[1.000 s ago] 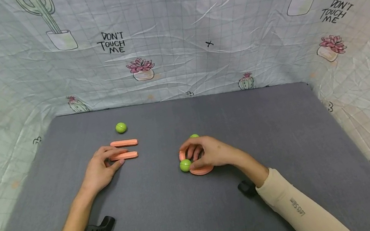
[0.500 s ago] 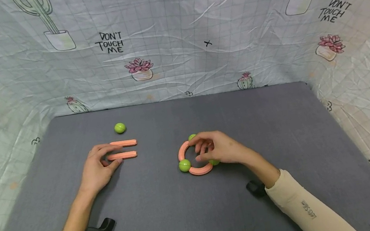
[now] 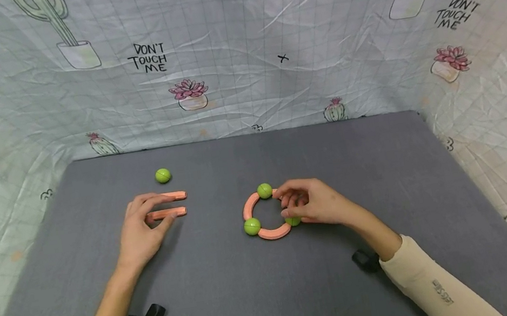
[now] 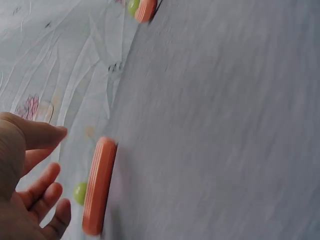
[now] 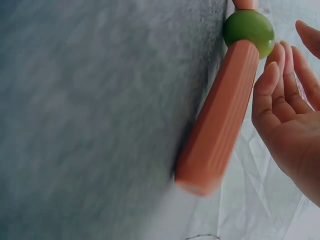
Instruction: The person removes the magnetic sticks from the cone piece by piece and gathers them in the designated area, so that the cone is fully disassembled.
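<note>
Rightward of its place over the ring a second ago, the right hand (image 3: pixel 316 200) now leaves more of that orange-and-green ring (image 3: pixel 248 209) in sight, while the left hand (image 3: pixel 143 233) has shifted slightly the same way. Nearest, the bottom arc (image 3: pixel 274 233) lies on the grey desk (image 3: pixel 274 297), left of and nearer than the right fingers; a left green ball (image 3: pixel 252 227) sits at one end, and a right green ball (image 3: pixel 294 222), partly covered by the hand, at the other. Those fingers bend loosely and grip nothing; a far green ball (image 3: pixel 264 191) is just left of their tips. The left fingers are released too, the nearer rod (image 3: pixel 168 213) showing between index finger and thumb, the farther rod (image 3: pixel 176 195) partly hidden by the fingers. Beyond them lie a loose green ball (image 3: pixel 163 176) and the printed cloth (image 3: pixel 241 45). The right wrist view shows a straight ribbed piece (image 5: pixel 220 117) touching a ball, its free end indistinct in the head view. The left wrist view shows a gap between the fingers and one rod, unclear from above.
</note>
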### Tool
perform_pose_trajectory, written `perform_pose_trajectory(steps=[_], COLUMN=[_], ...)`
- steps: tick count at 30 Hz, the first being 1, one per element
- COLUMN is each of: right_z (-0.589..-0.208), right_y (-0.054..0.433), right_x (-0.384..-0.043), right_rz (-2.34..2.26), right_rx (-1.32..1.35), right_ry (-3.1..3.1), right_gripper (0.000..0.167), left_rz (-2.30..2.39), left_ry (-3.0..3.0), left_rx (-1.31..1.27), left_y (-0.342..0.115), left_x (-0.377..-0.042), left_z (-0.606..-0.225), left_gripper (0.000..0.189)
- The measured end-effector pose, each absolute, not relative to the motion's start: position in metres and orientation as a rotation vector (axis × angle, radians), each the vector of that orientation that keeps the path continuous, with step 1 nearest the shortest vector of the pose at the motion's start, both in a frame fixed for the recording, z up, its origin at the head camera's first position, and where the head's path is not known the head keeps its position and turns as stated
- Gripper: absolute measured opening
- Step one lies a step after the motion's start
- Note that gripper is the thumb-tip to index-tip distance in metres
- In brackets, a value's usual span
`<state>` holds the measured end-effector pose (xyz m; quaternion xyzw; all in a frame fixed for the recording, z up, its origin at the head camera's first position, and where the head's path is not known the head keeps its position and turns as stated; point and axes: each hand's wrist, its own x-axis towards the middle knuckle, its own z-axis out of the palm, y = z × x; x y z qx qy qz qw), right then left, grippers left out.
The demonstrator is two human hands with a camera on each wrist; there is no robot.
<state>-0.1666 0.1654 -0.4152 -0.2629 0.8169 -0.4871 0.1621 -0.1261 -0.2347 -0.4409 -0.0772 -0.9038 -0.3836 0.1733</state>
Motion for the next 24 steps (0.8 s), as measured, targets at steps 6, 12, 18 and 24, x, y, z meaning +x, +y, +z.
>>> perform_pose_trajectory(steps=[6,12,18,24], right_z=[-0.411,-0.41,-0.412,-0.413], right_y=[0.175,0.184,0.194,0.2], right_x=[-0.161,-0.155,-0.15,-0.147], right_rz=[-1.364,-1.299,-1.301,-1.266], right_rx=[-0.739,-0.697,-0.687,-0.682], right_ry=[2.386,2.417,2.432,2.462], right_gripper=[0.031,0.029,0.025,0.025], left_rz=[-1.18,-1.255,-1.267,-1.245], left_ry=[-2.509,-2.538,-2.609,-2.661], left_rx=[-0.305,-0.422,-0.532,-0.606], left_y=[-0.213,-0.195,-0.177,-0.156], left_x=[-0.126,-0.126,-0.121,-0.117], left_z=[-0.442,-0.443,-0.443,-0.44], left_gripper=[0.024,0.021,0.022,0.025])
